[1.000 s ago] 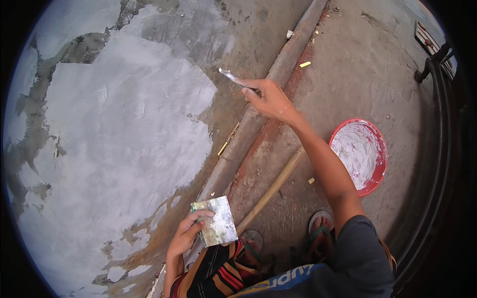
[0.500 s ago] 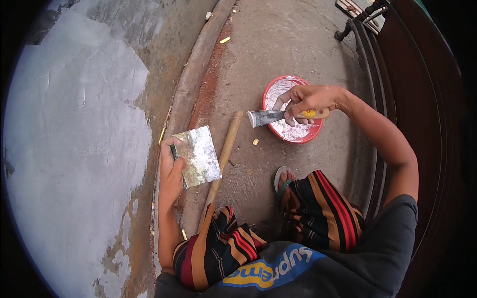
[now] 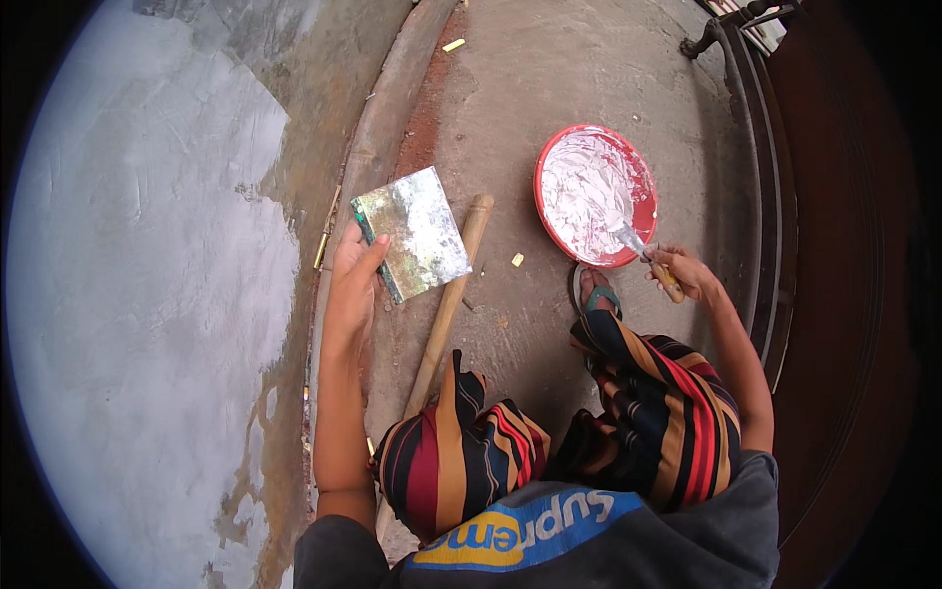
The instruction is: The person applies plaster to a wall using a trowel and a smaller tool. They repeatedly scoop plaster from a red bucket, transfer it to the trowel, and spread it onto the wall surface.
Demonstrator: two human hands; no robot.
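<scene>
Fingers of the right hand (image 3: 684, 271) are closed around the yellowish handle of a scraper (image 3: 646, 257), near the neck. From them I see its long axis slant forward and left, with the butt of the handle poking out behind. The blade crosses the near rim of a red bowl (image 3: 644, 201), its tip over white paste (image 3: 587, 187); how deep it sits I cannot tell. So the bowl lies just ahead and left of these fingers, and the right hand is clearly the nearer one.

On the other side, I have the left hand (image 3: 353, 263) clamped on the edge of a flat plate (image 3: 412, 236), thumb on top, the other fingers mostly hidden. The plate reaches forward and right of them, smeared face up. From there the bowl is well apart to the right, slightly forward. Between the hands lie a pole (image 3: 446, 314), partly behind the plate's corner, and a yellow scrap (image 3: 517, 260). Farthest out, left of the left fingers, stands a patchy wall (image 3: 167, 245).
</scene>
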